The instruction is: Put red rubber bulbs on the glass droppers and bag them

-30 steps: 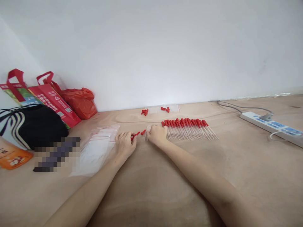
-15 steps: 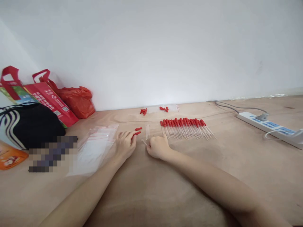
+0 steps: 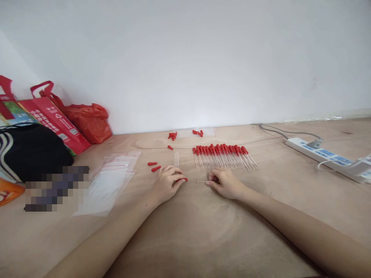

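Near the middle of the table, my left hand (image 3: 169,184) pinches a small red rubber bulb (image 3: 186,179) between thumb and fingers. Facing it, my right hand (image 3: 225,183) grips a thin clear tube (image 3: 201,182) whose end points left toward the bulb; the two are apart. Loose red bulbs (image 3: 155,168) lie left of my left hand, and another bulb (image 3: 170,147) is farther back. A few clear tubes (image 3: 176,159) lie just beyond my left fingers. Behind my right hand spreads a row of red-topped droppers (image 3: 222,150).
Clear plastic bags (image 3: 107,185) lie flat at left, beside red shopping bags (image 3: 55,119) and a black bag (image 3: 34,150). More red bulbs (image 3: 172,136) sit near the wall on a clear bag (image 3: 185,133). A power strip (image 3: 324,153) with cables is at right.
My hands have moved apart. My left hand has left the spot by the loose bulbs, coming nearer with one bulb. My right hand has shifted right, its tube now lying nearly level. The view has turned slightly.
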{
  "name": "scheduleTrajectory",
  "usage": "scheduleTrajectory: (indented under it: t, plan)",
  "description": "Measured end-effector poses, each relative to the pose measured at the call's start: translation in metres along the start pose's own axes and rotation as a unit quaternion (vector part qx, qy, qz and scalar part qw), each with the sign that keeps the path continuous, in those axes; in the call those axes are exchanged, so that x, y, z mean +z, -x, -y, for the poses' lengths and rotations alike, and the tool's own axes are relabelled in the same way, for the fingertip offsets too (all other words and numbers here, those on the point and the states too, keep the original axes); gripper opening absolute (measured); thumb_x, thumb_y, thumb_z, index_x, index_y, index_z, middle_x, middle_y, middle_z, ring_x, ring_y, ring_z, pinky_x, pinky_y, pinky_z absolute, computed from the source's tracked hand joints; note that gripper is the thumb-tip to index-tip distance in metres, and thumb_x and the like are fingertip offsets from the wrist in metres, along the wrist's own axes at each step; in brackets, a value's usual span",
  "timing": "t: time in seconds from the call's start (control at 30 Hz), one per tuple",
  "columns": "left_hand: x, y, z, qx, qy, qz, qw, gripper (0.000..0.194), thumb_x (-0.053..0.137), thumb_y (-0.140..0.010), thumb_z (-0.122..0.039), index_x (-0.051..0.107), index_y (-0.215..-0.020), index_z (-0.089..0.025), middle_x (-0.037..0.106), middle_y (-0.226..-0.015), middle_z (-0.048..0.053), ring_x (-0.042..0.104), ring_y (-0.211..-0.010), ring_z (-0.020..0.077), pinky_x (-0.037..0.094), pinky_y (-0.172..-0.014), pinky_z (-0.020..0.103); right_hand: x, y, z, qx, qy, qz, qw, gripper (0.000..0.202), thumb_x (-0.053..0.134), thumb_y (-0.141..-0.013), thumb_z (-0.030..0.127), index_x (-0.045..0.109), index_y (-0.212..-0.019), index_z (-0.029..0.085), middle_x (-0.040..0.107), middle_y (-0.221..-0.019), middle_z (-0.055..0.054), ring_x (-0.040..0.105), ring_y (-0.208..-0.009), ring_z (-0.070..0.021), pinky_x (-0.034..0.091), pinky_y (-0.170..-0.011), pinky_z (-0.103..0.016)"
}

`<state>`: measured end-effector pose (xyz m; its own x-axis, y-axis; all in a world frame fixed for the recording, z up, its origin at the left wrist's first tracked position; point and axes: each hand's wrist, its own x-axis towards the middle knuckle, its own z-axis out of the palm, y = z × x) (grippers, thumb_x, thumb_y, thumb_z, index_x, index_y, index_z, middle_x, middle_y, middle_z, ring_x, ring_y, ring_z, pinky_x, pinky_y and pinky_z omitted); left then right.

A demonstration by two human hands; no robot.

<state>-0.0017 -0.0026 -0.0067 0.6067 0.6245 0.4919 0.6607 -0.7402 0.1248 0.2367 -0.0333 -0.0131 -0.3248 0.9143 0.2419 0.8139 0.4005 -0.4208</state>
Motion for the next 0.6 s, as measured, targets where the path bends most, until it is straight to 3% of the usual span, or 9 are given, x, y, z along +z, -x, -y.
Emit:
scheduleTrajectory:
  t: [0.23, 0.4, 0.6]
  plan:
    - [0.005, -0.003, -0.017, -0.025, 0.025, 0.02, 0.999, 0.015, 0.04, -0.087, -0.023, 0.055, -0.085, -0.02, 0.065, -0.084, 0.0, 0.055, -0.081, 0.0161, 0.031, -0.077, 0.034, 0.007, 0.004, 0.003, -0.02, 0.024, -0.047, 0.998, 0.013, 0.04, -0.086, 0.023, 0.048, -0.078, 0.017, 0.059, -0.078, -0.003, 0.053, -0.075, -0.015, 0.03, -0.069, -0.029]
    - [0.01, -0.001, -0.022, 0.002, 0.018, 0.013, 1.0, 0.018, 0.039, -0.088, -0.022, 0.056, -0.095, -0.022, 0.066, -0.083, -0.001, 0.056, -0.082, 0.0153, 0.026, -0.088, 0.037, 0.005, 0.007, 0.004, -0.105, 0.017, -0.079, 0.991, 0.019, 0.036, -0.087, 0.02, 0.05, -0.099, 0.016, 0.059, -0.086, -0.006, 0.053, -0.075, -0.0145, 0.03, -0.068, -0.028]
    - [0.01, -0.001, -0.023, 0.006, 0.023, 0.007, 1.0, 0.02, 0.038, -0.088, -0.022, 0.058, -0.088, -0.021, 0.067, -0.08, -0.001, 0.056, -0.082, 0.0155, 0.025, -0.091, 0.039, 0.005, 0.009, 0.008, -0.149, 0.015, -0.065, 0.987, 0.023, 0.035, -0.088, 0.02, 0.056, -0.098, 0.019, 0.059, -0.087, -0.007, 0.053, -0.077, -0.0146, 0.03, -0.068, -0.028]
